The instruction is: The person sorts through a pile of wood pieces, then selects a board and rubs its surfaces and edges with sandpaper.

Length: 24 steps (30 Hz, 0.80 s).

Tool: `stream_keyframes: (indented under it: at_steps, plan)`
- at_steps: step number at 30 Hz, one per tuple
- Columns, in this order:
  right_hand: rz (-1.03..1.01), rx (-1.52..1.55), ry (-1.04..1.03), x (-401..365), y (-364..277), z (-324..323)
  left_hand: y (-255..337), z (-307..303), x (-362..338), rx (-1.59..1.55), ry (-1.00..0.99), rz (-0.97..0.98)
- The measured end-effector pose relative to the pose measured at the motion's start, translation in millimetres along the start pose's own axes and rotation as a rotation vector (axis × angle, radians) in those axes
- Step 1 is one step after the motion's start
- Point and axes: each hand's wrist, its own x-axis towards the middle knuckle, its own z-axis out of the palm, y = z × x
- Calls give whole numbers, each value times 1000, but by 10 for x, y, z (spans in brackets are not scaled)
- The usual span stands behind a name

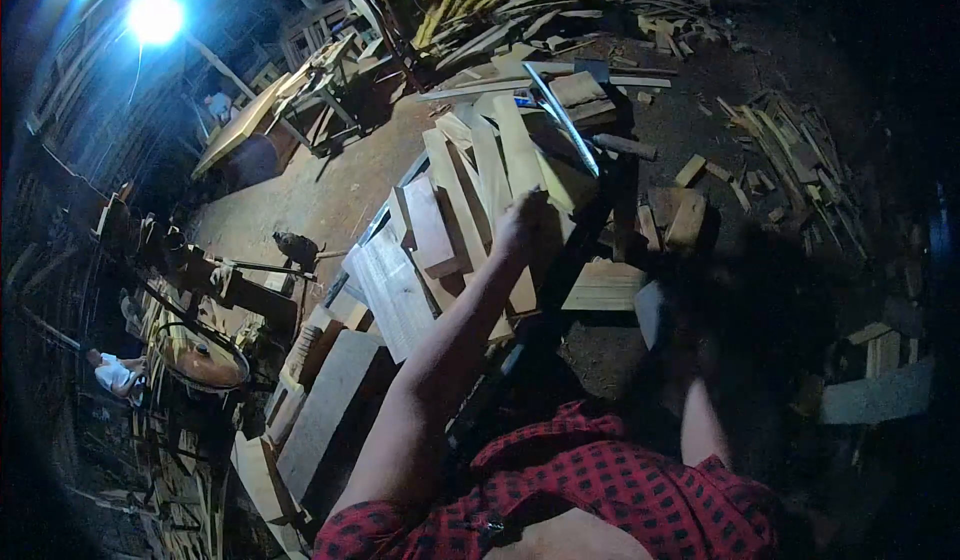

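Observation:
My left hand (522, 222) reaches across the workbench, its fingers curled at the near end of a pale wooden board (517, 150). Several other cut boards lie side by side beneath and left of it, among them a wide light board (392, 285) and a thicker block (428, 225). Just beyond the hand, a long straight metal strip (562, 120) slants over the bench. My right forearm (704, 425) runs down on the right into deep shadow, where the hand and its fingers cannot be made out. A grey-blue flat shape (650, 315) shows near there.
A heavy timber (330, 415) lies at the bench's near left. Behind it stands a machine with a round wheel (203, 363). Wood offcuts (690, 170) litter the right-hand ground. A slanted tabletop (250, 125) stands under a bright lamp (155, 17). Another person (118, 373) is at far left.

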Motion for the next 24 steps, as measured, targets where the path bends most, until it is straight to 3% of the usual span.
stream_keyframes:
  at_steps: [2,4,6,8,9,11,12,14,16,18,24]
  plan:
    - [6,-2,8,46,71,111,-42,51,29,-154,-72,-57]
    - [17,-5,18,248,26,460,-79,80,-24,299,46,-161]
    - [35,-8,29,262,103,580,-133,35,-67,291,40,-187]
    - [48,-4,46,287,129,505,-172,-34,-72,589,81,-183]
    - [55,0,58,353,151,506,-140,-111,-60,593,80,-191]
    - [74,6,80,355,214,410,38,-293,-79,1160,-87,-32]
    - [82,10,87,326,287,361,98,-314,-143,1165,-86,-37]
    - [97,19,96,394,377,454,338,-165,-401,1747,207,293]
    - [103,25,97,373,454,459,338,-282,-417,1809,250,408]
    - [97,31,104,293,539,477,296,-349,-421,1982,191,51]
    - [170,44,17,-72,174,900,206,-336,-352,1987,188,10]
